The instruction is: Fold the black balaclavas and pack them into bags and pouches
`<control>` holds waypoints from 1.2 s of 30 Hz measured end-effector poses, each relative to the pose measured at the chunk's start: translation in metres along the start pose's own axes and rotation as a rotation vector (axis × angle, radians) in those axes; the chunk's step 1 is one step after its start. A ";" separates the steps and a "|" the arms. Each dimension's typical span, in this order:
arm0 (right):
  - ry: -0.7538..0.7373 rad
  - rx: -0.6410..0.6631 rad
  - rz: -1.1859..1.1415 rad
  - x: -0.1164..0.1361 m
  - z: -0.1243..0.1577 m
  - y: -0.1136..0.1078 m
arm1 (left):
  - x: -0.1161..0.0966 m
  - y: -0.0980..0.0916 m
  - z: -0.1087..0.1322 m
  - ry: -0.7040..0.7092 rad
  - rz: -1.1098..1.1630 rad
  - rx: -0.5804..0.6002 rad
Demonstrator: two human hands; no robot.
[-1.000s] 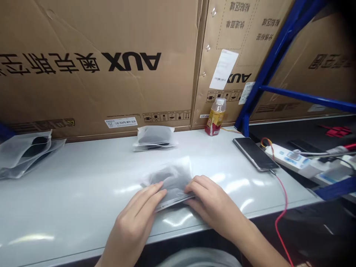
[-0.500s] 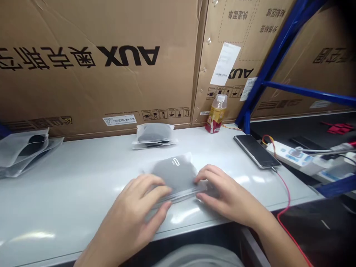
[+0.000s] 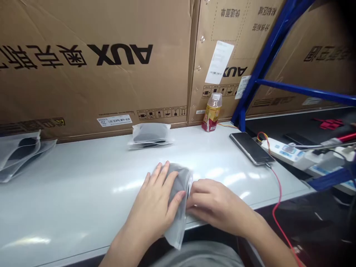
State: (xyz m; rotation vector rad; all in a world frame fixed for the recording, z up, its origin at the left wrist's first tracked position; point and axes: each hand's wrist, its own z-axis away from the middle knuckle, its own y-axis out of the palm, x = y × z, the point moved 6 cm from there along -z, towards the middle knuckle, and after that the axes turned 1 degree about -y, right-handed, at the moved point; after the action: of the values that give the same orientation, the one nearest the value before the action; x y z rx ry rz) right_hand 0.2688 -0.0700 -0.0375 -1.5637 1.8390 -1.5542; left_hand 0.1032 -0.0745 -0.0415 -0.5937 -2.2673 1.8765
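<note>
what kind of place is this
Probably a warehouse packing station: large AUX cardboard cartons behind a white workbench, a blue steel shelving rack, and grey items in frosted plastic bags.

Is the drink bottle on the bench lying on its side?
No, the plastic bottle stands upright on the white bench, near the foot of the cardboard box.

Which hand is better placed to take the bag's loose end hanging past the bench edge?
Left, probably: the left hand lies across the frosted bag, its thumb just above the loose end, while the right hand sits at the bag's opposite side.
</note>
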 end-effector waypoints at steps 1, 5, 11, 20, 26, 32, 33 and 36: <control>-0.081 -0.002 0.022 0.012 0.002 0.003 | 0.003 0.004 0.000 0.003 0.001 0.011; -0.267 -0.084 0.132 0.047 0.011 0.022 | 0.010 0.006 0.000 0.089 0.040 0.076; -0.373 -0.291 0.195 0.067 0.015 0.031 | 0.012 0.002 0.000 0.139 0.054 0.126; -0.360 -0.196 0.366 0.039 0.011 0.015 | 0.013 0.003 0.004 0.189 0.068 0.097; -0.246 -0.115 0.454 -0.028 0.008 -0.022 | 0.013 -0.001 0.004 0.221 0.109 0.067; 0.054 -0.194 0.353 -0.050 0.002 -0.042 | -0.001 -0.018 0.013 0.368 0.119 0.155; 0.110 -0.220 0.262 -0.043 0.000 -0.041 | -0.006 -0.021 0.015 0.400 0.123 0.164; 0.195 -0.173 0.023 -0.014 -0.012 -0.021 | -0.013 -0.025 0.022 0.331 0.141 0.061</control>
State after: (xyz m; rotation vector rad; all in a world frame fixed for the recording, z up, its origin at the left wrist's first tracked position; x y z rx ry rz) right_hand 0.2769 -0.0487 -0.0210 -1.5004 2.1402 -1.6255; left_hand 0.1023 -0.1031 -0.0201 -0.9947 -1.9957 1.7436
